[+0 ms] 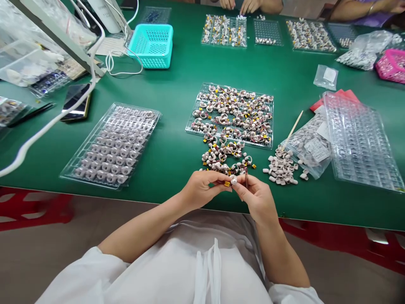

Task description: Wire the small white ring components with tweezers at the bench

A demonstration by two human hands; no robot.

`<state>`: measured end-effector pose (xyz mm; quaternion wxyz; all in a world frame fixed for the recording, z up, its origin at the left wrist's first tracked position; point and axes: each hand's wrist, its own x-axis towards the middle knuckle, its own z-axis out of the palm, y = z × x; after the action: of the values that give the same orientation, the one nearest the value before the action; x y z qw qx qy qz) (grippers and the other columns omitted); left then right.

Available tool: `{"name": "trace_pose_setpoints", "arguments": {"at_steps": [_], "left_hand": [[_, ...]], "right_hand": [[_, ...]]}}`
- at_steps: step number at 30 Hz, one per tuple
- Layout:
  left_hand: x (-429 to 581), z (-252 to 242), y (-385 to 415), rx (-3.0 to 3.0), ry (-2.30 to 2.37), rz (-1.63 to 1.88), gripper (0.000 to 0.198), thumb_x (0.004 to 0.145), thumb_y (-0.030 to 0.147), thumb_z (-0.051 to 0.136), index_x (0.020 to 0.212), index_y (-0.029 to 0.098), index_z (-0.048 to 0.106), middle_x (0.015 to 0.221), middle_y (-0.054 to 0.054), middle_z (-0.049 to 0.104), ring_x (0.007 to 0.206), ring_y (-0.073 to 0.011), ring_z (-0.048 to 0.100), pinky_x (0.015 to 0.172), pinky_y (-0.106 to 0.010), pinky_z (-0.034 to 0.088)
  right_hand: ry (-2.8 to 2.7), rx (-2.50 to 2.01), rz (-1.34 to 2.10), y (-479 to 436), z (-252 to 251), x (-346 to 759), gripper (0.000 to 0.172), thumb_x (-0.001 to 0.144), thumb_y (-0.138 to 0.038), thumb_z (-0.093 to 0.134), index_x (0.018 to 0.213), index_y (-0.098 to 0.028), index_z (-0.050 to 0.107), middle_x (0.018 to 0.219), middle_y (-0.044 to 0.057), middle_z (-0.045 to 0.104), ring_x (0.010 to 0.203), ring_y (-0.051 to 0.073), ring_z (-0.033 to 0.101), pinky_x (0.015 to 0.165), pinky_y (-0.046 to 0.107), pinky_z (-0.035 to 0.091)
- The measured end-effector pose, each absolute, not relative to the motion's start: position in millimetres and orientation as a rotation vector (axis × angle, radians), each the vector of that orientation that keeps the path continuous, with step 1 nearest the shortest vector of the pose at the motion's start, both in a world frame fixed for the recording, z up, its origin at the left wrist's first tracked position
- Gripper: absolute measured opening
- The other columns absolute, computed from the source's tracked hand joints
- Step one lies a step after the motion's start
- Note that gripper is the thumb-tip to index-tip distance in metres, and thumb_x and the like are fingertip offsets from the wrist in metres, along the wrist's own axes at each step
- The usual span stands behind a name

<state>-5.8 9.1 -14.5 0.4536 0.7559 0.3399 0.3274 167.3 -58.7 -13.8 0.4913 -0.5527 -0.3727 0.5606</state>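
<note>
Close to the table's front edge, my left hand (204, 188) and my right hand (257, 196) meet with fingertips pinched. Between them is a small pale electronic part with a gold-yellow tab (233, 180). A thin brown, pointed tool, perhaps tweezers (246, 178), sticks up from my right fingers. Just beyond my hands lies a loose heap of similar parts (223, 155) with yellow tabs and dark red bits. Behind it, a clear tray (190, 126) is filled with more of them. Right of my hands is a pile of beige shell caps (283, 168).
At left stands a clear tray of greyish pieces (107, 145), near a phone (76, 101) and black tweezers (31, 115). A turquoise basket (152, 44) is farther back. Rightward are a stick (295, 124), bagged caps (311, 143) and stacked clear trays (363, 143). Co-workers' hands (240, 5) show opposite.
</note>
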Motion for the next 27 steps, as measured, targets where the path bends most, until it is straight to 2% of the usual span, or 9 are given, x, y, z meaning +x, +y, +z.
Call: {"name": "trace_pose_setpoints", "arguments": {"at_steps": [9,13,18,23,27], "left_hand": [[-3.5,-12.4,8.5,1.665,0.924,0.720,0.010,0.077,0.016,0.073,0.087,0.017,0.077,0.081,-0.004,0.081,0.070,-0.0177,0.076,0.069,-0.022,0.059],[-2.5,-12.2,8.3,1.329,0.924,0.694,0.013,0.074,0.019,0.076,0.087,0.015,0.076,0.076,-0.003,0.079,0.069,-0.0181,0.076,0.069,-0.024,0.061],[-1.4,-8.2,8.0,1.030,0.871,0.689,0.016,0.068,0.019,0.081,0.082,0.013,0.075,0.068,-0.001,0.076,0.064,-0.0157,0.073,0.066,-0.024,0.061],[-4.0,-3.3,5.0,0.903,0.810,0.654,0.017,0.069,0.020,0.084,0.082,0.012,0.076,0.068,-0.002,0.076,0.065,-0.0142,0.072,0.068,-0.023,0.061],[-9.0,0.0,7.8,0.789,0.736,0.535,0.026,0.071,0.024,0.084,0.091,0.011,0.075,0.074,-0.006,0.077,0.069,-0.0169,0.074,0.071,-0.028,0.062]], "right_hand": [[-1.017,-1.380,1.296,-59.4,-12.6,167.3,0.015,0.089,-0.033,0.066,0.089,-0.019,0.070,0.071,-0.002,0.058,0.058,0.009,0.045,0.051,0.022,0.035],[-1.229,-1.372,1.029,-63.5,-15.5,168.1,0.010,0.090,-0.024,0.065,0.095,-0.021,0.073,0.084,0.002,0.062,0.071,0.013,0.056,0.059,0.024,0.043],[-1.481,-1.283,0.697,-68.5,-19.3,167.5,0.026,0.087,-0.009,0.065,0.104,-0.026,0.072,0.097,0.003,0.065,0.071,0.011,0.060,0.057,0.022,0.048],[-1.605,-1.210,0.508,-68.1,-18.4,165.9,0.031,0.086,-0.004,0.063,0.107,-0.025,0.068,0.099,0.005,0.065,0.088,0.016,0.065,0.073,0.028,0.056],[-1.698,-1.185,0.405,-68.4,-18.6,169.7,0.031,0.086,-0.004,0.061,0.110,-0.024,0.065,0.100,0.006,0.066,0.090,0.017,0.065,0.076,0.030,0.057]]}}
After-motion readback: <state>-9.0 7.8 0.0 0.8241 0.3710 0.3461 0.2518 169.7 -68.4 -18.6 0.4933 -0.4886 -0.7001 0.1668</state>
